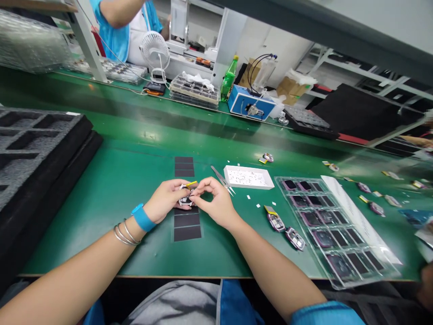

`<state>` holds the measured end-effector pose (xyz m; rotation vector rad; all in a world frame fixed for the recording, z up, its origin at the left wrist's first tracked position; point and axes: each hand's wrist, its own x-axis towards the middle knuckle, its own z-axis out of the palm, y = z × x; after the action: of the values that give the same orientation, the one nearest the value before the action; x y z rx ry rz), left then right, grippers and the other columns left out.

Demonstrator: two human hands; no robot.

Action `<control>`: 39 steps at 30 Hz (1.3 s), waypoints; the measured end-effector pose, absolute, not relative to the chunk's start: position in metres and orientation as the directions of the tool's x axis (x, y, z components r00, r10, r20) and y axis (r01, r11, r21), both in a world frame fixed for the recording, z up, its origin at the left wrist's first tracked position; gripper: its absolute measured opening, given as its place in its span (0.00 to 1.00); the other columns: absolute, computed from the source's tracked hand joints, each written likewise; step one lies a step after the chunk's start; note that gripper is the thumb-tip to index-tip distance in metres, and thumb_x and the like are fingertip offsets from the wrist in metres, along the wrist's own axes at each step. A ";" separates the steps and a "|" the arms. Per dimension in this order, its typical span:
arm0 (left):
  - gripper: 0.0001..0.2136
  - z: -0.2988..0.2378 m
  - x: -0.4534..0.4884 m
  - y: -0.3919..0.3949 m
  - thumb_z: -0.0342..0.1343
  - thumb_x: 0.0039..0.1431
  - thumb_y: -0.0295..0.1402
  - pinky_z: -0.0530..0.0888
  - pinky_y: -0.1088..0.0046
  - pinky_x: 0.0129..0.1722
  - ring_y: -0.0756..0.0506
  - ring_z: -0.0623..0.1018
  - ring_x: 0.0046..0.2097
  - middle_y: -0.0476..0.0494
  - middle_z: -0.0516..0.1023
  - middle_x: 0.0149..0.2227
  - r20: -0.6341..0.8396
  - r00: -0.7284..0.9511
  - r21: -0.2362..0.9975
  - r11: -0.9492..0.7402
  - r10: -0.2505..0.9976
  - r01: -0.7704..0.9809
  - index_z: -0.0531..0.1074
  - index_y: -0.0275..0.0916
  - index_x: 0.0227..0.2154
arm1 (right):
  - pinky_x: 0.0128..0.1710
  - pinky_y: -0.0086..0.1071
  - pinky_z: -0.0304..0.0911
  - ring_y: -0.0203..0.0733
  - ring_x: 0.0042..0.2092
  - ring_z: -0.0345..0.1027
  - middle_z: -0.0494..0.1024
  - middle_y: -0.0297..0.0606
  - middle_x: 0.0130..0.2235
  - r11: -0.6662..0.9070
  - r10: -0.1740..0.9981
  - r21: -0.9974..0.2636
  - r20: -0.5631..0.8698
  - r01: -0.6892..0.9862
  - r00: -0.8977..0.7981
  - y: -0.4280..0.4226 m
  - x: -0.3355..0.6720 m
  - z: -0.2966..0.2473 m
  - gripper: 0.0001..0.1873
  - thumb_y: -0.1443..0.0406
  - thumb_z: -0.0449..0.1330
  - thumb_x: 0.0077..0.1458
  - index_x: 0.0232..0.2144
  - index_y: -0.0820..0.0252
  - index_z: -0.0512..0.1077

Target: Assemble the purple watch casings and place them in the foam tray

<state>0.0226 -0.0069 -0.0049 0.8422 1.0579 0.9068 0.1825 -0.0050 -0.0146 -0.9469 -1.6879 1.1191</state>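
Observation:
My left hand (165, 198) grips a small watch-like device housing (184, 197) with a yellow-edged flap sticking up from its top. At the housing's right side, my right hand (213, 198) pinches with thumb and forefinger; whatever lies between those fingertips is too small to make out. Beneath the hands, a strip of black rectangular pieces (187, 225) lies on the green mat, partly covered by them. Tweezers (221, 179) rest just beyond my right hand, beside a white box (248, 176) of small white bits.
Two open housings (275, 221) lie right of my right forearm. Further right is a clear plastic tray (333, 234) of dark screens, with more housings (375, 208) past it. Black foam trays (40, 149) are stacked at left. Behind stand a fan (154, 49), a blue machine (250, 103) and another person (125, 31).

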 end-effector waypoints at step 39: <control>0.12 -0.008 0.024 -0.006 0.61 0.45 0.27 0.76 0.73 0.33 0.49 0.77 0.31 0.44 0.77 0.30 -0.358 0.268 0.852 0.431 0.894 -0.297 0.75 0.34 0.35 | 0.60 0.53 0.42 0.40 0.37 0.70 0.79 0.30 0.34 0.646 0.745 -0.497 0.577 0.579 -0.335 -0.006 0.179 -0.012 0.06 0.65 0.58 0.57 0.31 0.50 0.75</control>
<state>0.0243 -0.0064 -0.0083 0.7463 0.9765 0.9126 0.1794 -0.0058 -0.0117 -1.0296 -2.0445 0.2568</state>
